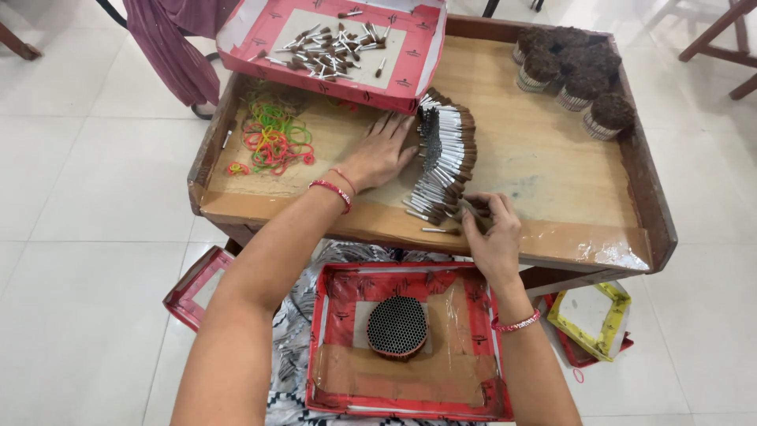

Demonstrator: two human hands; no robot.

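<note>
A curved row of thin white sticks with brown tips [445,162] lies on a low wooden tray table [544,166]. My left hand [380,151] rests flat on the wood, fingers spread, touching the row's left side. My right hand [489,229] is at the near end of the row, its fingers pinched on a few of the sticks. Both wrists wear red bead bracelets.
A red cardboard box lid [260,39] with loose sticks sits at the table's back. Coloured rubber bands [272,136] lie at the left. Round bundles of brown-tipped sticks [572,75] stand at the back right. A red box [335,371] on my lap holds a round bundle [397,326].
</note>
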